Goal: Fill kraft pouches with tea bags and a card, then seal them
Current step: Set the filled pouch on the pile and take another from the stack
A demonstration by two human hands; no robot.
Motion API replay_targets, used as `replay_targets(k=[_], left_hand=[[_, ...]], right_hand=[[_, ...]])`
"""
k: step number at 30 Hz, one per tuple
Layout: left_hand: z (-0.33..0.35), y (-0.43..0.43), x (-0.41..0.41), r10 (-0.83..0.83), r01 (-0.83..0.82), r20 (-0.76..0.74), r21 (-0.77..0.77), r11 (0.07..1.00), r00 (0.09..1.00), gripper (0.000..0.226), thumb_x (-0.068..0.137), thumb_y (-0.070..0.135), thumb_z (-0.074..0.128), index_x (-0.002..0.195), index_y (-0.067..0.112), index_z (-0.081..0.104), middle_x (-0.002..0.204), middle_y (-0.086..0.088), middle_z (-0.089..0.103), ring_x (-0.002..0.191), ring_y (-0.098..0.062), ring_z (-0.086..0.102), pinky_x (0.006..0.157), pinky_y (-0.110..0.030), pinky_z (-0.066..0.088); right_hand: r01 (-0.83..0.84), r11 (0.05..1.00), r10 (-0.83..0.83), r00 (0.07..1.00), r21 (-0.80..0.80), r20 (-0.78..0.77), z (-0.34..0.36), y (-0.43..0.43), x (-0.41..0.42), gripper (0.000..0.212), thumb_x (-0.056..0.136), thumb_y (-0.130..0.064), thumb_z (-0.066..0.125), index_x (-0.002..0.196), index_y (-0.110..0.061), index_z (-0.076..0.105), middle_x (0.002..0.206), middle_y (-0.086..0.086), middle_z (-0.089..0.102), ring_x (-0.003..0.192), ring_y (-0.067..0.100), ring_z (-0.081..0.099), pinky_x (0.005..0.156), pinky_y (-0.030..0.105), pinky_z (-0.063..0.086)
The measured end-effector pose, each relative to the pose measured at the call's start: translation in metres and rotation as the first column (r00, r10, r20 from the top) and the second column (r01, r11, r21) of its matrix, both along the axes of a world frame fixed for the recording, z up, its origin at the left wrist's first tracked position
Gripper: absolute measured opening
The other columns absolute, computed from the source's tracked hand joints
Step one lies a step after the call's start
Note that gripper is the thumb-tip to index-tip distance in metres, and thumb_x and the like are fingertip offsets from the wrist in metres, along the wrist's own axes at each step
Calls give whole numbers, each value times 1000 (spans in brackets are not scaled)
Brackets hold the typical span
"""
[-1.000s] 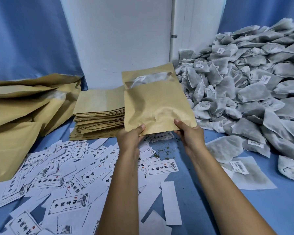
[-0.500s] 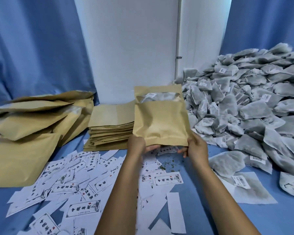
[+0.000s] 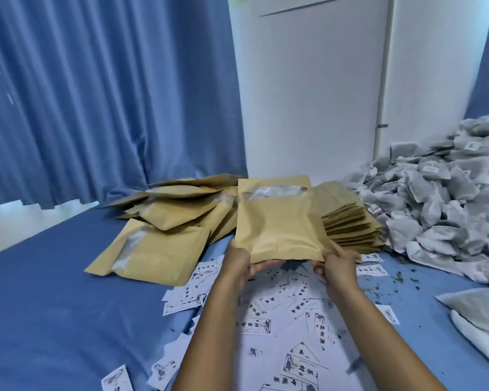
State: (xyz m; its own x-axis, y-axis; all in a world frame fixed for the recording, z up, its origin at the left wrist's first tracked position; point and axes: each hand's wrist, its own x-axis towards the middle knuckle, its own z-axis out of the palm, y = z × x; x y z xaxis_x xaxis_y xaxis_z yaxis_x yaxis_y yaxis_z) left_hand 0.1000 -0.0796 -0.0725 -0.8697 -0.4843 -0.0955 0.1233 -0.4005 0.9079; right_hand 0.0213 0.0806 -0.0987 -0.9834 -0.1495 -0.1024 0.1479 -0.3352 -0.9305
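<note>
A bulging kraft pouch [image 3: 277, 224] with a clear window near its top stands upright in front of me, above the blue surface. My left hand [image 3: 239, 263] grips its lower left corner and my right hand [image 3: 336, 263] grips its lower right corner. Filled kraft pouches [image 3: 158, 238] lie heaped to its left. Behind it on the right sits a stack of flat kraft pouches [image 3: 347, 221]. Grey tea bags [image 3: 441, 198] are piled at the right. White printed cards [image 3: 283, 311] are scattered under my forearms.
The blue cloth surface [image 3: 54, 292] stretches to the left. A blue curtain [image 3: 96, 94] and a white wall [image 3: 308, 94] close the back. Loose tea crumbs [image 3: 401, 277] lie near the tea bags. One large tea bag [image 3: 480, 311] lies apart at the right edge.
My view has swung left and upward. Both hands carry the pouch toward the heap of filled pouches on the left, and it now sits in front of the flat stack's left side.
</note>
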Motion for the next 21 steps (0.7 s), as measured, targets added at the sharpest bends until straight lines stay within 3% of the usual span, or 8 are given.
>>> replay_targets(k=[4,6,8,10,12,15,18,21], left_hand=[[19,-54,25,112,-108,-73,59,992,991,54,93,-14,23,135,16,38,124,-17,52,85,-42,67,59,-29,58],[48,-82,24,217,-171,-238,200,965,947,52,98,-7,32,146,13,26,137,-23,43,103,-43,62,83,-37,55],[75,-107,24,258,-168,-277,311,935,926,65,99,14,48,151,15,9,149,-25,27,131,-41,40,104,-47,39],[84,-124,28,199,-179,-146,139,974,969,83,93,21,58,152,18,0,150,-18,26,133,-37,37,106,-49,36],[78,-129,32,160,-151,36,-178,972,986,85,93,14,59,151,25,-1,147,-11,35,126,-35,45,104,-51,38],[58,-121,30,118,-75,139,-280,957,983,61,96,10,53,147,19,21,130,-12,50,97,-29,62,93,-45,46],[27,-104,12,69,53,306,-373,926,950,47,97,9,48,141,12,33,119,-8,52,96,-28,65,87,-43,50],[6,-78,-5,-45,186,373,-352,917,927,46,95,11,52,138,13,37,129,-11,52,94,-26,67,78,-37,52]], right_hand=[[-99,978,108,993,-183,37,33,-63,17,41,99,3,35,137,-9,46,98,15,61,52,17,57,41,16,45],[-247,862,271,963,-444,-10,67,-101,12,39,101,-5,37,140,-5,40,127,19,54,82,23,68,73,21,56],[-398,686,466,883,-608,-52,99,-124,2,49,101,-21,44,145,-8,29,146,16,37,125,27,51,108,32,39],[-539,737,531,835,-407,-145,107,-133,-12,63,96,-26,53,148,-9,21,150,13,30,134,23,41,114,34,31],[-424,864,492,827,273,-272,92,-127,-26,72,90,-20,63,149,-10,22,152,11,32,133,22,40,112,37,34],[86,479,498,793,874,-351,47,-105,-63,75,86,-20,64,149,-12,24,155,9,26,136,26,35,109,36,34],[198,11,513,841,980,-175,4,-75,-90,76,89,-19,53,152,-13,10,159,11,5,146,28,10,117,48,15],[330,-195,551,816,924,-175,-17,-59,-101,66,91,-18,44,150,-11,15,157,9,19,145,23,18,115,48,18]])
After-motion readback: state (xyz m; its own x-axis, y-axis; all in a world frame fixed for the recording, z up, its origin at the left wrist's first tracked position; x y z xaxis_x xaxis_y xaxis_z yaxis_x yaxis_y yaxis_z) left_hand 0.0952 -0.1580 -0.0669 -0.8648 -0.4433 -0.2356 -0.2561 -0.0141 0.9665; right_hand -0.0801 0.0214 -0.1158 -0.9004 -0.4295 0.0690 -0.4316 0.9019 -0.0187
